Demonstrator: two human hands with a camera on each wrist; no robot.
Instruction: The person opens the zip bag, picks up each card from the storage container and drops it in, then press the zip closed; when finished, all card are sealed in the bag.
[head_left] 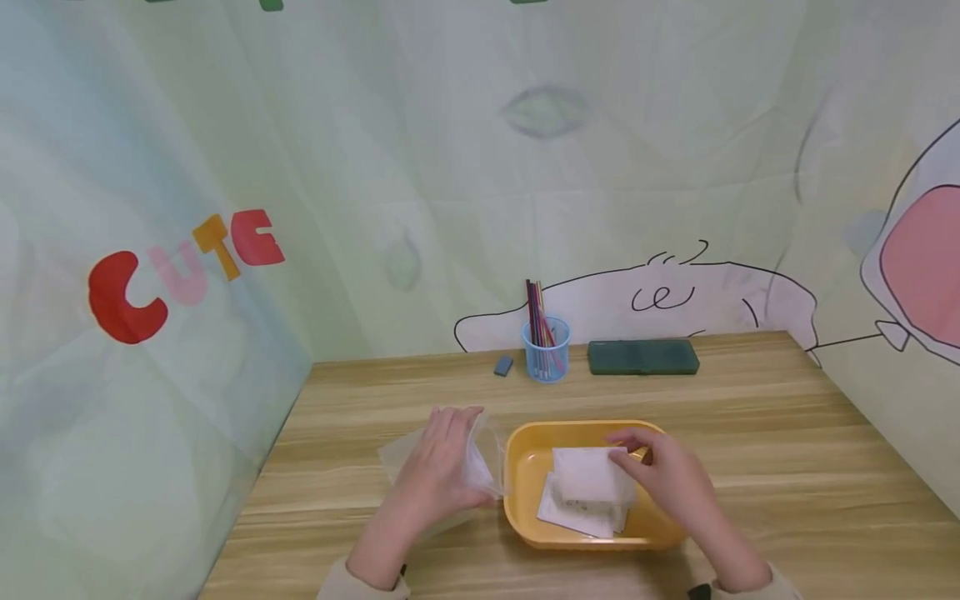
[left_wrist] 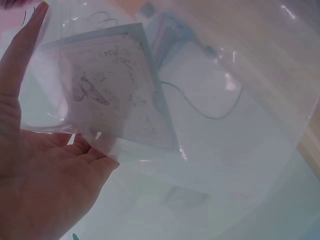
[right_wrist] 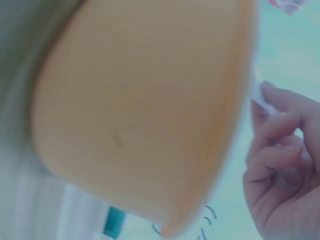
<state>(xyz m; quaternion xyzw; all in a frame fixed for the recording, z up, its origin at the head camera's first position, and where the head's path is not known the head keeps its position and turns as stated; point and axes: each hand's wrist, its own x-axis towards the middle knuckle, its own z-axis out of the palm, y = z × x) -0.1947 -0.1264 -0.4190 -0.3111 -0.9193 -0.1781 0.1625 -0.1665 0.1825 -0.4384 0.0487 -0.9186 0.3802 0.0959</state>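
My left hand (head_left: 435, 471) holds a clear plastic bag (left_wrist: 240, 150) upright on the table, just left of a yellow plastic basket (head_left: 570, 426). Inside the bag is a flat square packet (left_wrist: 100, 90) with a fine grey print, seen through the film in the left wrist view. Over the basket, my right hand (head_left: 675, 475) pinches a white square packet (head_left: 585, 473) by its right edge between thumb and fingers. More white packets (head_left: 573, 518) lie beneath it in the basket. In the right wrist view the basket's side (right_wrist: 145, 100) fills the middle and hides most of the packet.
Behind the basket stands a light blue cup (head_left: 547, 362) of pencils. A small blue eraser (head_left: 503, 366) lies to its left and a dark green case (head_left: 642, 357) to its right. A printed cloth (head_left: 420, 183) hangs along the table's back and sides.
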